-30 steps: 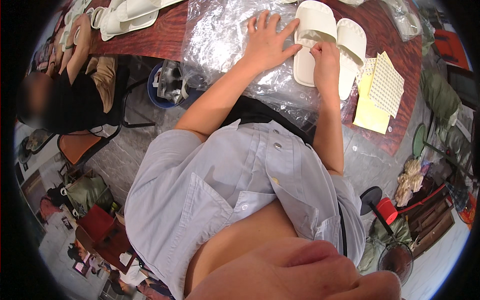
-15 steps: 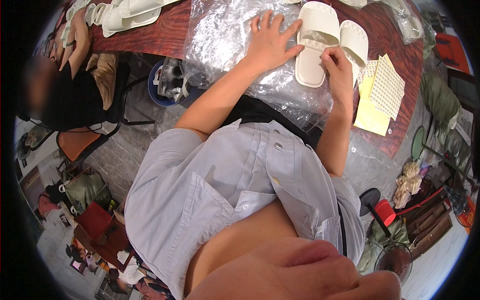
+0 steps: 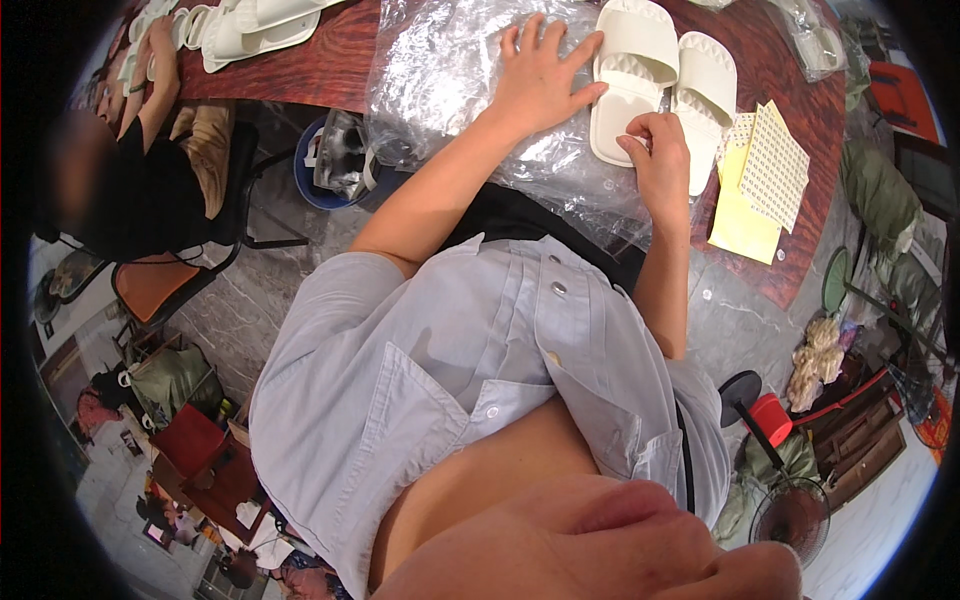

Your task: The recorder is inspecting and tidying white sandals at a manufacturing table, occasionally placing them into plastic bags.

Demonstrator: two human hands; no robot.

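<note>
A pair of cream open-toed slippers lies on the table. The left slipper [image 3: 636,38] has its heel end toward me, and the right slipper [image 3: 708,105] rests beside it, a little closer. Spread flat on a stack of clear plastic bags [image 3: 440,70], my left hand [image 3: 545,85] is open, its thumb near the left slipper's edge. My right hand [image 3: 660,165] is closed, thumb and fingers curled over the left slipper's heel end; what they hold, if anything, is too small to tell. Sheets of small round stickers [image 3: 776,165] lie right of the slippers, over yellow paper [image 3: 745,238].
More cream slippers [image 3: 262,35] sit at the table's far left, where another person's hand [image 3: 158,45] works. A plastic-wrapped item [image 3: 822,50] lies at the far right. Below the table edge stands a blue bin [image 3: 305,185]. A chair [image 3: 160,285] is on the left.
My right hand has drawn toward me along the left slipper, from its insole to its heel end. More of the right slipper's heel now shows. My left hand has stayed nearly still.
</note>
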